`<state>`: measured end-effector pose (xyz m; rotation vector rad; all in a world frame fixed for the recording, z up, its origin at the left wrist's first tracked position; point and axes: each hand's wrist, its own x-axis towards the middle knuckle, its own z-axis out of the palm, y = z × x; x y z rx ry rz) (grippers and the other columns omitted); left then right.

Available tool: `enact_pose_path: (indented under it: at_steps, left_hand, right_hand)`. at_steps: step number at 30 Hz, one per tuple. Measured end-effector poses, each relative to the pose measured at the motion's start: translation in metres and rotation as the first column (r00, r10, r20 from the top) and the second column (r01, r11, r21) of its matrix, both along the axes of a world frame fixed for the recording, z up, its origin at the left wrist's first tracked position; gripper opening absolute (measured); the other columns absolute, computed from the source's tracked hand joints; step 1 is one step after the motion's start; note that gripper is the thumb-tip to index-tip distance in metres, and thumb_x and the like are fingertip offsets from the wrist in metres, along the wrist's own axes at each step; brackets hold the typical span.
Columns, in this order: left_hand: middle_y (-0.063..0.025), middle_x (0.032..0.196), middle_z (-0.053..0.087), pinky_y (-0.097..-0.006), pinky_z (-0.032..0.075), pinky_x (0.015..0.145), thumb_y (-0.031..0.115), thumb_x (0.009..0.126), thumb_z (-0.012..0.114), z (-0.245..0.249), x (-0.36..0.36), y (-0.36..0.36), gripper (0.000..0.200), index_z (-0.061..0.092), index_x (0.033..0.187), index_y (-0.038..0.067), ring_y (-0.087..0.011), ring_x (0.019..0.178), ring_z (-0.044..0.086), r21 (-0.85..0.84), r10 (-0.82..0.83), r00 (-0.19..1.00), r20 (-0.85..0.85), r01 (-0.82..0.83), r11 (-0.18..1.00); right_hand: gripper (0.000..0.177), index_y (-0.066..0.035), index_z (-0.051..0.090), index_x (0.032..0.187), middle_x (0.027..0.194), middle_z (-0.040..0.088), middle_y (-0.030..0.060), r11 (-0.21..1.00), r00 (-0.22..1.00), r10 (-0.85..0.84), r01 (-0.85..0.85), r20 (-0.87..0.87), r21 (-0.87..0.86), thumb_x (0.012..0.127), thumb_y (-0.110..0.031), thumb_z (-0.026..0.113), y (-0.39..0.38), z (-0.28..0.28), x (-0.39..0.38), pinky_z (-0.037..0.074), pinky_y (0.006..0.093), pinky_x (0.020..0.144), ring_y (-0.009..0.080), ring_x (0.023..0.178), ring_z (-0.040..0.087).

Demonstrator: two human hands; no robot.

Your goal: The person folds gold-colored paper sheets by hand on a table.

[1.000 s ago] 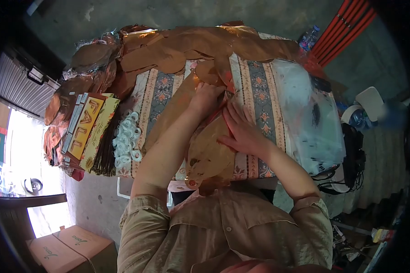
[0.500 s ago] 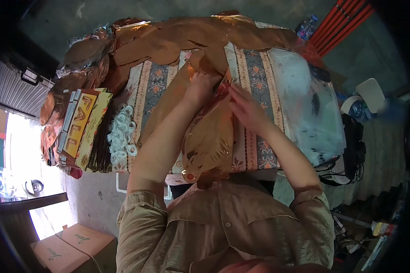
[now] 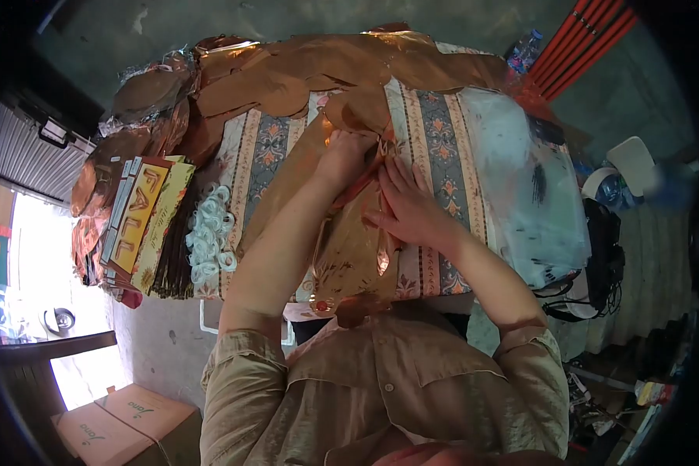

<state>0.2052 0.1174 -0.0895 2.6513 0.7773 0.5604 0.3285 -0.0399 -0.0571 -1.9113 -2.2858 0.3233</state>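
A large copper-brown foil sheet [image 3: 287, 182] lies across the patterned tablecloth [image 3: 446, 171], with a shiny folded foil piece [image 3: 353, 252] over its near part. My left hand [image 3: 349, 158] is closed on the foil near its far end, its fingertips partly hidden. Just right of it, my right hand [image 3: 412, 202] rests with fingers spread on the folded foil piece. A small reddish strip shows between the two hands.
White rings [image 3: 211, 233] and printed "FALL" packs [image 3: 144, 221] lie at the left. Brown foil pieces [image 3: 303, 66] line the far edge. Clear plastic bags [image 3: 520, 186] lie at the right, with a bottle [image 3: 525, 50] and orange poles [image 3: 582, 46] beyond.
My right hand has moved slightly left and nearer to me, its fingers spreading flat over the foil. My left hand has barely moved. The view has shifted slightly.
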Motion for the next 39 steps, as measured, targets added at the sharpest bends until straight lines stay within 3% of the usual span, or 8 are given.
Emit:
enact_pose_path:
  at_steps: [5, 10, 18, 21, 30, 32, 37, 39]
  left_hand:
    - [-0.0153, 0.092, 0.065, -0.0445, 0.041, 0.083, 0.026, 0.081, 0.064, -0.003, -0.001, 0.007, 0.02, 0.061, 0.085, 0.007, -0.0364, 0.093, 0.058, -0.081, -0.034, 0.998, 0.06, 0.039, 0.996]
    - [-0.0151, 0.088, 0.065, -0.0445, 0.041, 0.08, 0.023, 0.079, 0.065, -0.004, -0.002, 0.005, 0.018, 0.061, 0.084, 0.006, -0.0371, 0.09, 0.059, 0.018, -0.029, 0.995, 0.096, 0.027, 0.999]
    - [-0.0157, 0.085, 0.065, -0.044, 0.041, 0.079, 0.021, 0.078, 0.064, 0.002, -0.003, 0.001, 0.016, 0.061, 0.083, 0.006, -0.037, 0.087, 0.06, -0.044, -0.052, 0.995, 0.088, 0.056, 0.998]
    - [-0.0199, 0.079, 0.061, -0.0459, 0.044, 0.066, 0.013, 0.069, 0.071, 0.0, -0.002, 0.002, 0.021, 0.056, 0.077, 0.0, -0.0414, 0.079, 0.058, 0.064, -0.07, 0.981, 0.179, 0.06, 0.996]
    - [-0.0202, 0.081, 0.062, -0.0485, 0.046, 0.071, 0.015, 0.075, 0.066, 0.003, -0.001, -0.002, 0.019, 0.056, 0.081, 0.0, -0.0413, 0.084, 0.06, 0.098, -0.062, 0.969, 0.238, 0.039, 0.994]
    - [-0.0152, 0.093, 0.066, -0.0464, 0.042, 0.082, 0.026, 0.082, 0.061, 0.0, -0.002, 0.001, 0.023, 0.061, 0.094, 0.007, -0.0372, 0.093, 0.061, 0.02, -0.028, 0.999, 0.028, 0.027, 0.999]
    - [-0.0172, 0.094, 0.067, -0.0478, 0.045, 0.08, 0.025, 0.08, 0.064, 0.006, -0.003, 0.002, 0.024, 0.063, 0.095, 0.006, -0.0389, 0.092, 0.061, -0.063, -0.037, 0.997, 0.061, 0.041, 0.997]
    - [-0.0166, 0.095, 0.068, -0.0421, 0.049, 0.078, 0.018, 0.081, 0.064, 0.006, -0.004, 0.004, 0.023, 0.066, 0.101, 0.006, -0.0343, 0.09, 0.064, -0.126, -0.056, 0.973, 0.225, 0.086, 0.988]
  right_hand:
    - [0.083, 0.011, 0.026, 0.142, 0.151, 0.022, 0.0294, 1.0, 1.0, 0.002, -0.002, -0.023, -0.024, 0.091, -0.05, 0.051, 0.004, -0.001, 0.001, 0.01, 0.0512, 0.116, 0.0396, 0.144, 0.014]
    - [0.088, 0.011, 0.028, 0.142, 0.152, 0.02, 0.0285, 0.999, 0.999, -0.033, 0.032, -0.01, -0.017, 0.088, -0.054, 0.053, 0.003, -0.005, -0.006, 0.007, 0.0542, 0.116, 0.0383, 0.144, 0.015]
    - [0.088, 0.009, 0.025, 0.143, 0.151, 0.023, 0.0283, 0.993, 0.999, -0.034, 0.032, 0.02, 0.11, 0.088, -0.052, 0.056, -0.001, -0.01, -0.009, 0.01, 0.0532, 0.116, 0.0395, 0.144, 0.015]
    - [0.088, 0.009, 0.024, 0.144, 0.151, 0.023, 0.0279, 0.989, 0.999, -0.04, 0.035, 0.034, 0.14, 0.088, -0.052, 0.056, -0.002, -0.012, -0.01, 0.01, 0.0537, 0.116, 0.0392, 0.144, 0.015]
    - [0.09, 0.008, 0.025, 0.144, 0.151, 0.023, 0.0278, 0.998, 0.993, -0.046, 0.041, 0.105, 0.052, 0.086, -0.053, 0.057, 0.0, 0.0, -0.012, 0.01, 0.0557, 0.115, 0.0385, 0.144, 0.016]
    - [0.09, 0.008, 0.025, 0.144, 0.15, 0.023, 0.0281, 0.997, 0.993, -0.048, 0.041, 0.108, 0.064, 0.086, -0.054, 0.057, 0.001, 0.002, -0.015, 0.011, 0.056, 0.114, 0.0387, 0.144, 0.016]
    - [0.091, 0.01, 0.03, 0.141, 0.149, 0.025, 0.0294, 0.982, 0.994, -0.056, 0.038, 0.095, 0.185, 0.087, -0.06, 0.051, -0.003, -0.015, -0.015, 0.012, 0.0587, 0.113, 0.0387, 0.143, 0.017]
    - [0.091, 0.01, 0.029, 0.142, 0.149, 0.025, 0.0296, 0.985, 0.992, -0.048, 0.027, 0.119, 0.169, 0.088, -0.06, 0.048, -0.003, -0.013, -0.015, 0.012, 0.0585, 0.114, 0.0396, 0.143, 0.018]
